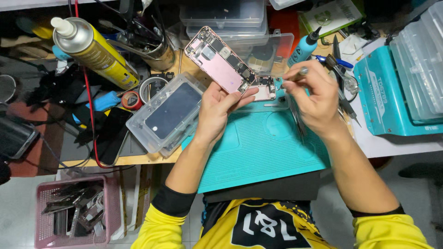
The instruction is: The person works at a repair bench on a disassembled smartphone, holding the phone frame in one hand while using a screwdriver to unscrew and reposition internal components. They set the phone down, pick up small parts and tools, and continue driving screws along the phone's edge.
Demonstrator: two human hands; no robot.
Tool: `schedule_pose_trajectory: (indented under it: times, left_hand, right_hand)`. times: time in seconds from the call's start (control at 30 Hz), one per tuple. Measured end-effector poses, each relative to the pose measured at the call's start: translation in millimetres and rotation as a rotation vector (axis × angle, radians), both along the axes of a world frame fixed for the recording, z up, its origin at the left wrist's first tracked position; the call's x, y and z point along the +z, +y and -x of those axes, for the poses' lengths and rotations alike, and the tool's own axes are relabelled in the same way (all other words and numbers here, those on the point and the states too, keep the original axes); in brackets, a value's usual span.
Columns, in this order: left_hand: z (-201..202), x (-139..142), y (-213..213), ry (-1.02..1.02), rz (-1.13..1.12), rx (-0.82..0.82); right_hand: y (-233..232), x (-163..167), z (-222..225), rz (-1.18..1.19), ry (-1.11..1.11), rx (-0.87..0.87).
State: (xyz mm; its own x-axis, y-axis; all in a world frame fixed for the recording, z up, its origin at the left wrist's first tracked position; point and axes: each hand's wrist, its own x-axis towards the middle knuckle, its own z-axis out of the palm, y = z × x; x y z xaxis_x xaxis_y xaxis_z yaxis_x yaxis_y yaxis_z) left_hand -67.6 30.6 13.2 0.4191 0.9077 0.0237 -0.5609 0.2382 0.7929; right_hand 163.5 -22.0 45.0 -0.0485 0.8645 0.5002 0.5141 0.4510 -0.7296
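1. Between the fingers of the left hand (pixel 217 110) sits an opened pink phone housing (pixel 220 60), its inner boards and connectors facing up. The thumb and fingertips clasp its lower end, so the housing tilts up and away from the palm, clear of the mat.
2. Just right of those fingertips, touching the lower end of the housing, lies a small pale phone part (pixel 265 90) with dark components on it; whether it is joined to the housing cannot be told.
3. The right hand (pixel 316 94) is clenched around a slim metal-tipped tool (pixel 295 74), pinched between thumb and forefinger. The tool's tip points left toward the pale part, close to the left fingertips.
4. Beneath both hands spreads a teal work mat (pixel 258 147) on the bench.
5. Left of the left wrist stands a clear plastic tray (pixel 138 124) holding a dark phone screen (pixel 173 110).
6. Farther left of the fingers lies a yellow spray can (pixel 97 50) on its side, with a roll of red tape (pixel 131 99) near it.
7. Beyond the right knuckles stands a blue bottle with a black nozzle (pixel 304 46), and to the right of that hand sits a teal case (pixel 383 97).
8. Below the left elbow, on the floor, is a pink basket (pixel 41 198) of phone scraps.
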Motion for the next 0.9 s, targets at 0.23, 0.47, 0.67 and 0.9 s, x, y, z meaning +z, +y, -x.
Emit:
schedule_pose_trajectory:
  times: [0.23, 0.47, 0.67, 0.9]
  left_hand:
    - [-11, -5, -16, -0.040, -0.045, -0.009]
    - [-19, -12, -24, -0.017, -0.088, 0.026]
    - [-26, -17, -28, -0.004, -0.115, 0.049]
    - [-31, -24, -30, -0.017, -0.146, 0.085]
  right_hand:
    - [-21, 9, 20, -0.130, 0.179, 0.100]
    - [-24, 9, 28, -0.240, 0.061, 0.130]
    - [-24, 6, 23, -0.285, 0.011, 0.136]
    - [-18, 8, 24, -0.436, -0.084, 0.126]
